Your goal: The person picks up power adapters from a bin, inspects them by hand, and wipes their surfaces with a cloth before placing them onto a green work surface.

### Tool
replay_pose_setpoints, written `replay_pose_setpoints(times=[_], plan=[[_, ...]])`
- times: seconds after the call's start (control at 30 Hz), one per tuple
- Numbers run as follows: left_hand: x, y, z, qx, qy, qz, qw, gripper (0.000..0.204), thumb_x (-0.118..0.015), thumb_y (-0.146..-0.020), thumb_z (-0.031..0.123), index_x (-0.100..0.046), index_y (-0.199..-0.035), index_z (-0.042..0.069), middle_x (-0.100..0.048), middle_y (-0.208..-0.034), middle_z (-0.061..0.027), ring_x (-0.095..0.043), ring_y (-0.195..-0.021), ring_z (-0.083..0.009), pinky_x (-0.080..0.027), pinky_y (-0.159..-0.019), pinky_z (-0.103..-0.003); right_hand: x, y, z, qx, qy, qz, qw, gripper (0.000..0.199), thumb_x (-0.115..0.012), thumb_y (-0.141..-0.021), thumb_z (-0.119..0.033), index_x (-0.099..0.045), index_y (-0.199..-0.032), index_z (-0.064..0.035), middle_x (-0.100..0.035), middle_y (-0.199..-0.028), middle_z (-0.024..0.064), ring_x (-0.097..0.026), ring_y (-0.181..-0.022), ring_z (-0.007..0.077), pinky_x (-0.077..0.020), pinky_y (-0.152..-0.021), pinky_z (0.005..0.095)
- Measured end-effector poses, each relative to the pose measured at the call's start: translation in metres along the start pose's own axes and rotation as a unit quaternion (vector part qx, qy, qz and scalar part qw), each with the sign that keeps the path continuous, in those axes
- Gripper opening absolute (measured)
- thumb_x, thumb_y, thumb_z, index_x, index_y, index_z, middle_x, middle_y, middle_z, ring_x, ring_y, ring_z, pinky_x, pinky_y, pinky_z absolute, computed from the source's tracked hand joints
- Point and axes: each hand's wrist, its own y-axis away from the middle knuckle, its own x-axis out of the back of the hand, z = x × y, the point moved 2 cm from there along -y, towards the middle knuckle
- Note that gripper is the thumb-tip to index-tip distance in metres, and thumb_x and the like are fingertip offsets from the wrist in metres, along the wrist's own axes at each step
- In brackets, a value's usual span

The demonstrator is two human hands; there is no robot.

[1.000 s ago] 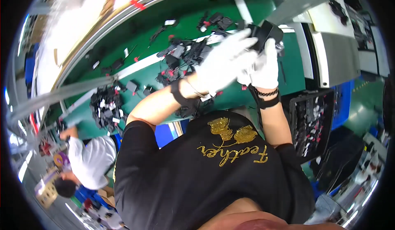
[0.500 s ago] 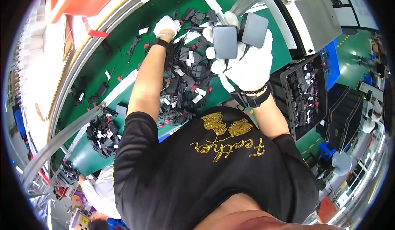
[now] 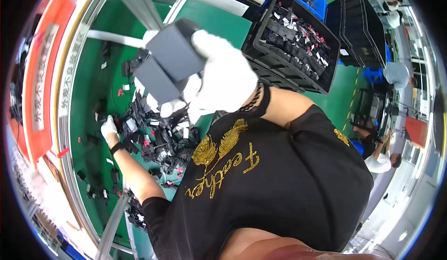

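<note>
Head view: we find the white-gloved right hand (image 3: pixel 223 76) grasping two dark grey adapters (image 3: pixel 177 53) above the green bench (image 3: pixel 214 20). Both boxes lie side by side, left of the palm, with gloved fingers showing along their right and lower edges. We note the gloved left hand (image 3: pixel 109 127) extended over the bench, near dark parts at the left margin of a heap of corded adapters (image 3: pixel 160 141); we cannot tell whether its fingers are clenched or released. We record a filled black crate (image 3: pixel 291 74) beside the bench.
</note>
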Motion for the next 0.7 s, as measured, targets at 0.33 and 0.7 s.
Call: replay_pose_setpoints(times=[0.33, 0.7], plan=[[0.062, 0.091, 0.012, 0.016, 0.220, 0.109, 0.969, 0.039, -0.058, -0.089, 0.033, -0.063, -0.094, -0.005, -0.065, -0.084, -0.0093, -0.058, -0.073, -0.0181, -0.045, -0.066, -0.032, -0.097, 0.129, -0.171, 0.224, 0.376, -0.084, 0.895, 0.081, -0.045, -0.087, -0.056, -0.030, -0.135, 0.0070, -0.047, -0.124, 0.0277, -0.058, -0.098, 0.0357, -0.0503, -0.059, 0.0367], [0.035, 0.193, 0.001, 0.128, 0.043, 0.117, 0.984, 0.036, -0.065, -0.083, 0.031, -0.062, -0.085, -0.004, -0.063, -0.078, -0.0080, -0.052, -0.067, -0.0158, -0.043, -0.065, -0.033, 0.011, 0.209, -0.394, 0.299, 0.463, 0.062, 0.832, 0.070, -0.061, -0.084, -0.015, -0.023, -0.141, -0.0014, -0.054, -0.109, 0.0112, -0.061, -0.080, 0.0189, -0.0536, -0.071, 0.0307]])
